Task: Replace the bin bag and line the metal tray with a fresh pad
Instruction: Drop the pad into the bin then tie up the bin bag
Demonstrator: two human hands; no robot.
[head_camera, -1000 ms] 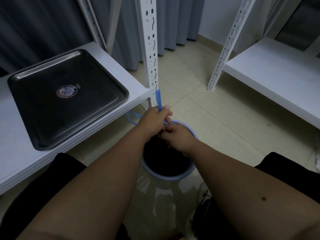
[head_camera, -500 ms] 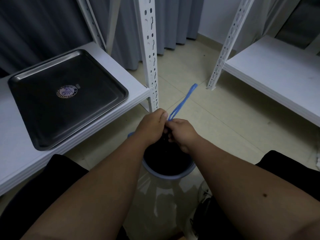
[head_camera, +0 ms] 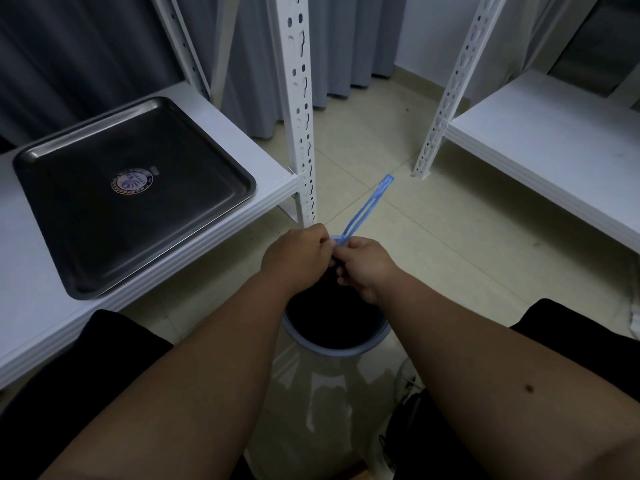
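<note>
A round bin (head_camera: 372,341) with a pale blue rim stands on the floor between my knees, and a black bin bag (head_camera: 332,317) sits inside it. Both hands meet just above the bin's far edge. My left hand (head_camera: 296,259) and my right hand (head_camera: 363,265) pinch the bag's blue drawstring (head_camera: 369,207), whose loop sticks up and away to the right. The gathered bag top between my fingers is mostly hidden. A dark metal tray (head_camera: 131,195) with a round sticker lies bare on the white shelf (head_camera: 266,157) to the left.
A perforated white upright (head_camera: 299,109) of the left rack stands just beyond my hands. A second white shelf (head_camera: 547,140) with its slanted post (head_camera: 446,98) is at the right. Grey curtains hang behind. Tiled floor lies between the racks.
The drawstring loop swung from upright by the post to slanting out to the right. Both hands rose a little above the bin rim and drew closer together.
</note>
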